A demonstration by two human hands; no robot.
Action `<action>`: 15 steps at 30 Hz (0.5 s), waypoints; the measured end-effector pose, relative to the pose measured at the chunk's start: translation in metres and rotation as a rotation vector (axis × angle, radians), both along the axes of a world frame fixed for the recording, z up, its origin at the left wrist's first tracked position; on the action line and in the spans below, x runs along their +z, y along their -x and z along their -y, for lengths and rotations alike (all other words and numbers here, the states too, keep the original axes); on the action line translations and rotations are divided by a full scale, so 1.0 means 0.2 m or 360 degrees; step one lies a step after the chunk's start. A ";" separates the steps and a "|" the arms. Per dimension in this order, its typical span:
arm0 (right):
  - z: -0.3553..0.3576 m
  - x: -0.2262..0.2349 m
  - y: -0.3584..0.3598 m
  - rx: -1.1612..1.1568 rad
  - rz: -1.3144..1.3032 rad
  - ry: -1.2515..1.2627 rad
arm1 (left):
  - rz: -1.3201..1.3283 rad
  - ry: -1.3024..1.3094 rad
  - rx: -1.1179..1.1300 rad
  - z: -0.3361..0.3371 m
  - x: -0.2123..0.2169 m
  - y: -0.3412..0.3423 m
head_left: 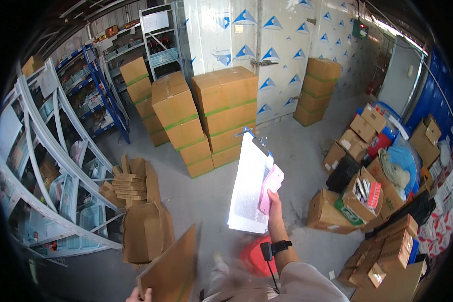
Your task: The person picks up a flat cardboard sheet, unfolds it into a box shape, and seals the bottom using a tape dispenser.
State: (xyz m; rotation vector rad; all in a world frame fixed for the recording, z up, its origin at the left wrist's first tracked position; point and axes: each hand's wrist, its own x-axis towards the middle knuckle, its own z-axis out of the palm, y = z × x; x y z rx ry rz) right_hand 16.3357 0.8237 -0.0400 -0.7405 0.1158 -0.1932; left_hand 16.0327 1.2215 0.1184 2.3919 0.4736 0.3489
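My right hand point(274, 209) is closed on a clipboard point(256, 145) raised out in front of me, its metal clip at the far end. White printed sheets point(249, 186) lie on it, and a bundle of pink slips point(270, 189) is pinned against them under my thumb. At the lower left my left hand point(139, 296), mostly cut off by the frame, grips the near edge of a flat brown cardboard panel point(171, 256). That panel stands tilted beside my legs, with a strip of green tape low on it.
Stacks of taped cartons point(226, 95) stand ahead, with another stack point(317, 90) by the panelled wall. Metal shelving point(60, 126) lines the left. An open carton point(148, 231) and folded cardboard point(130, 186) lie beside it. Filled boxes point(360, 201) crowd the right. A red object point(254, 254) is near my feet.
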 end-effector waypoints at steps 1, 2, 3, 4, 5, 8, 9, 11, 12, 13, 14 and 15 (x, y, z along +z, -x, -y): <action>-0.01 0.01 -0.13 -0.0032 -0.0010 -0.0011 | -0.0104 0.0043 -0.0002 -0.01 -0.10 -0.12; -0.02 -0.02 -0.28 -0.0063 0.0035 -0.0086 | -0.0142 -0.0026 -0.0047 -0.05 -0.21 -0.24; -0.01 -0.04 -0.44 -0.0157 -0.0039 0.0094 | -0.0178 -0.0094 -0.0092 -0.09 -0.35 -0.34; -0.10 -0.06 -0.53 -0.0131 -0.0054 0.0088 | -0.0164 -0.0198 -0.0140 -0.18 -0.57 -0.40; -0.15 -0.01 -0.63 -0.0117 -0.0037 0.0057 | -0.0120 -0.0288 -0.0239 -0.23 -0.69 -0.56; -0.18 0.13 -1.07 -0.0147 0.0000 0.0078 | -0.0141 -0.0106 -0.0491 -0.22 -0.75 -0.88; -0.20 0.13 -1.21 -0.0195 -0.0042 0.0123 | -0.0295 0.0041 -0.0368 -0.25 -0.92 -0.91; -0.33 0.15 -1.51 -0.0174 -0.0004 0.0117 | 0.0180 0.0161 -0.0245 -0.12 -0.60 -1.20; -0.35 0.17 -1.69 -0.0098 0.0015 0.0072 | -0.0198 0.0136 -0.0212 -0.13 -0.66 -1.25; -0.19 0.26 -1.73 -0.0213 0.0046 0.0068 | -0.0569 0.0123 -0.0372 -0.17 -0.79 -1.37; -0.25 0.24 -1.91 -0.0242 0.0078 0.0127 | -0.0803 0.0148 -0.0301 -0.20 -0.84 -1.41; -0.29 0.24 -2.08 -0.0271 0.0031 0.0185 | -0.0844 0.0143 -0.0339 -0.22 -0.83 -1.50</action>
